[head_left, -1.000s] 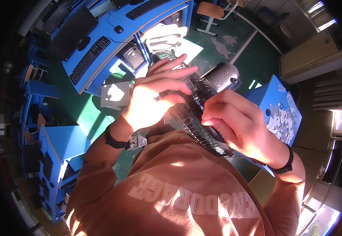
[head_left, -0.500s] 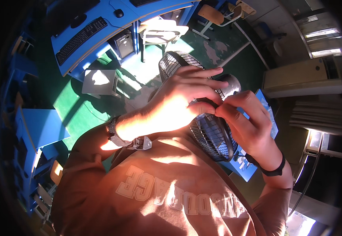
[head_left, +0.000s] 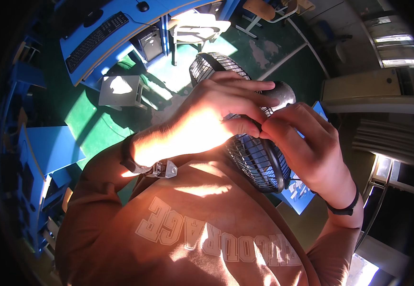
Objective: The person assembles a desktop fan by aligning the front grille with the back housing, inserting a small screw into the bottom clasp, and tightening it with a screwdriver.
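Up close to the chest, a small black electric fan with a round wire grille [head_left: 249, 157] is held between both hands: the left hand [head_left: 216, 112] curls over its domed motor housing, the right hand [head_left: 307, 148] grips beside it, fingertips meeting. Below lie a green floor [head_left: 97, 128] and a blue desk with a black keyboard [head_left: 95, 33]

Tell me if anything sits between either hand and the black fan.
Nothing visible does. The left hand lies across the wire grille of the black fan, fingers reaching its motor housing. The right hand grips the grille rim from the other side. Both touch the fan directly, and their fingertips meet at the grille.
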Demonstrator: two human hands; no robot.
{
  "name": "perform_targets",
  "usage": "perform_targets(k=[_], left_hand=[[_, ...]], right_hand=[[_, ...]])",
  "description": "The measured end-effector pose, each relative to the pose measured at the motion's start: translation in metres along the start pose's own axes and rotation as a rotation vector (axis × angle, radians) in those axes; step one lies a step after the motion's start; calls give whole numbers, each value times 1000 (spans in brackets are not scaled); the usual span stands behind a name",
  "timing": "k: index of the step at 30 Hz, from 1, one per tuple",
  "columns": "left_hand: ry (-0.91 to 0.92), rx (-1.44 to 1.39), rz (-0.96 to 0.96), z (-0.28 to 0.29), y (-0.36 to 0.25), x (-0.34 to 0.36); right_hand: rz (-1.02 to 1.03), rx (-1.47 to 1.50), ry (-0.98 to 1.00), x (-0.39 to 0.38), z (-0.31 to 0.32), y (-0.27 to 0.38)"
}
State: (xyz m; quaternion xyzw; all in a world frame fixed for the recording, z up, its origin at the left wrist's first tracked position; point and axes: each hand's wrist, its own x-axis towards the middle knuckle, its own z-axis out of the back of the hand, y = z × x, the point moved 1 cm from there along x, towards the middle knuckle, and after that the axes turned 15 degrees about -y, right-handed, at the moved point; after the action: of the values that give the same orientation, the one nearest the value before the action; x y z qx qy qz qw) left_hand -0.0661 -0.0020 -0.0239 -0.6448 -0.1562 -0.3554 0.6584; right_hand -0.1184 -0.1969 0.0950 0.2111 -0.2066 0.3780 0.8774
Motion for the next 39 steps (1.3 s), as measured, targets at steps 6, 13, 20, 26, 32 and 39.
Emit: perform_targets(k=[6,13,20,26,32,39], left_hand=[[28,31,-69,0,-4,4],[50,32,-33,-1,-10,8],[127,95,-19,-1,-12,9],[118,111,78,-5,-11,-3],[81,275,35,7,-4,-12],[46,309,50,3,-14,-16]], right_hand=[[-159,34,-87,-17,-3,9],[-410,93,-343,-61,11,0],[-819,-8,-744,-225,52,-60],[-1506,-613,-1030,-548,24,-134],[-1958,-913,-330,-721,-107,-132],[-1925,-949,10,-755,-152,-142]])
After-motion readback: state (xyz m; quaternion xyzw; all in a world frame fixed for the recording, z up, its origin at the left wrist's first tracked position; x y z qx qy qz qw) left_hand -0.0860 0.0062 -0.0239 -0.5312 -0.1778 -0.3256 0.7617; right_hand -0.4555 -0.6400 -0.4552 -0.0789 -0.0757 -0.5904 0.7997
